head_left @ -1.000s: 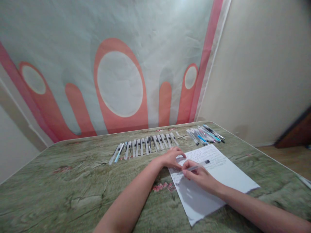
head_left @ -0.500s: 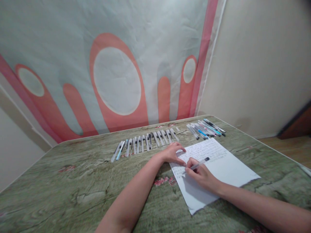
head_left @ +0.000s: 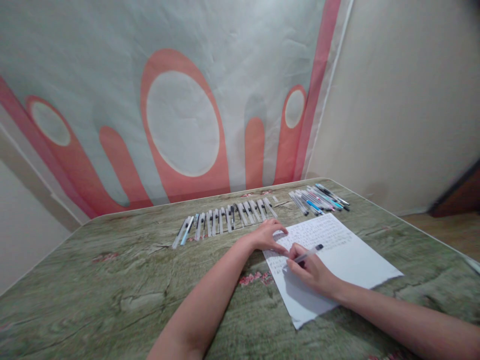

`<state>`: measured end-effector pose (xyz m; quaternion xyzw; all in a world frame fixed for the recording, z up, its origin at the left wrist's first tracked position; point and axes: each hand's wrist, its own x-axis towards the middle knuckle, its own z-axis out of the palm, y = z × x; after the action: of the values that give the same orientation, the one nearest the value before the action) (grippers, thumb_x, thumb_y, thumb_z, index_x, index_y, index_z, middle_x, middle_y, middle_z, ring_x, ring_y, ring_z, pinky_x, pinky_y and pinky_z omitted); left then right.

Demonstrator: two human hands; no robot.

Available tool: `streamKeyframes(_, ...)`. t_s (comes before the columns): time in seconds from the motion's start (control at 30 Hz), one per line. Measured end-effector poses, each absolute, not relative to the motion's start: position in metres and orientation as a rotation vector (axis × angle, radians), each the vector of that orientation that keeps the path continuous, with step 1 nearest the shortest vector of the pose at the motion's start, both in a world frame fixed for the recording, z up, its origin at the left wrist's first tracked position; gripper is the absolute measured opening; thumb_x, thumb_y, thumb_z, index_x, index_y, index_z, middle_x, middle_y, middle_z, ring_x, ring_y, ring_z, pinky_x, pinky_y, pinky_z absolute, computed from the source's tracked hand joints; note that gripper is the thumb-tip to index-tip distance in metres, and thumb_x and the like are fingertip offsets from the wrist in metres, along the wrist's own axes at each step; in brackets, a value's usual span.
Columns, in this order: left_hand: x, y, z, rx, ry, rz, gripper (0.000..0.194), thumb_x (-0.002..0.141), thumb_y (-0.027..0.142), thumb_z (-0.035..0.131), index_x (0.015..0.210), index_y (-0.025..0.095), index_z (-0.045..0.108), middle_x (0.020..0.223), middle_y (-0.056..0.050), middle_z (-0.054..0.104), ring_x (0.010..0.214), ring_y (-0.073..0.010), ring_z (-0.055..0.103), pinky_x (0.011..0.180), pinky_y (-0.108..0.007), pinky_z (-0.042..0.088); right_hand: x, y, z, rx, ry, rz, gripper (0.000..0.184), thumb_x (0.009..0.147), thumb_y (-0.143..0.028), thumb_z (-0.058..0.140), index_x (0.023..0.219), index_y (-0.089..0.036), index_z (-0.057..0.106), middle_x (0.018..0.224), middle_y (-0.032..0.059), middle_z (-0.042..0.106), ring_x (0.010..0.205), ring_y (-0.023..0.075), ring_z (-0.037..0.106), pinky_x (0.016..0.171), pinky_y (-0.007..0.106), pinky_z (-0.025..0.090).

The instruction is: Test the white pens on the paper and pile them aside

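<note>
Pens in a loose row (head_left: 221, 221), mostly translucent with a light blue one near the left end, lie across the far side of the bench (head_left: 123, 280), with neither hand holding any of them. Near the row's right end, the left hand (head_left: 268, 235) rests at the far left edge of the paper (head_left: 348, 264), its grip apart, thumb and fingers spread. Lines of small handwriting, too fine to read, fill the far part of the sheet and reach down its left side; by my judgement about half the page is done, and the nearer part is bare. The right hand (head_left: 314, 275), over the paper, has its grip clamped on a tilted pen (head_left: 309, 253), dark end up, lower end near the lowest visible writing. That line looks barely begun; whether the tip touches, I cannot tell. Farther right, past the sheet's far edge, lies a mixed bunch of pens (head_left: 314, 205), untouched.
</note>
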<state>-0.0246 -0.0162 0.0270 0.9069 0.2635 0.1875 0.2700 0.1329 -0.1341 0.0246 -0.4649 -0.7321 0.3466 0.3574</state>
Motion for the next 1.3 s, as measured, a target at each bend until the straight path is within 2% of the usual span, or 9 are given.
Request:
streamKeyframes(0.77,-0.024,-0.013,0.022,2.510,0.710,0.507,0.056,0.052,0.050,0.070,0.100,0.024,0.057,0.104,-0.004,0.046,0.101,-0.0212,0.041,0.092,-0.032,0.028,0.137,-0.131,0.026,-1.163,-1.925,0.944,0.010,0.079,-0.021,0.043,0.070,-0.018,0.040,0.060,-0.0050,0.038,0.055,0.0093,0.036,0.051,0.022,0.028)
streamKeyframes(1.03,-0.025,-0.015,0.023,2.499,0.727,0.495,0.057,0.052,0.050,0.070,0.101,0.024,0.057,0.105,-0.005,0.046,0.101,-0.0216,0.041,0.091,-0.033,0.029,0.138,-0.126,0.025,-1.249,-1.801,0.944,0.014,0.079,-0.026,0.046,0.067,-0.018,0.044,0.060,-0.0041,0.044,0.057,0.0100,0.040,0.054,0.023,0.031)
streamKeyframes(1.17,-0.025,-0.015,0.024,2.489,0.732,0.505,0.055,0.052,0.047,0.071,0.100,0.024,0.058,0.105,-0.004,0.046,0.102,-0.0216,0.041,0.092,-0.033,0.029,0.138,-0.115,0.028,-1.225,-1.585,1.133,0.017,0.078,-0.031,0.048,0.067,-0.019,0.044,0.055,-0.0050,0.045,0.052,0.0093,0.041,0.051,0.022,0.033)
streamKeyframes(1.3,-0.024,-0.016,0.026,2.489,0.719,0.513,0.057,0.050,0.049,0.072,0.099,0.024,0.059,0.105,-0.005,0.047,0.102,-0.0224,0.042,0.093,-0.034,0.028,0.139,-0.085,0.044,-1.107,-1.392,1.104,0.024,0.080,-0.042,0.045,0.084,-0.019,0.050,0.065,-0.0020,0.054,0.052,0.0093,0.045,0.051,0.022,0.036)
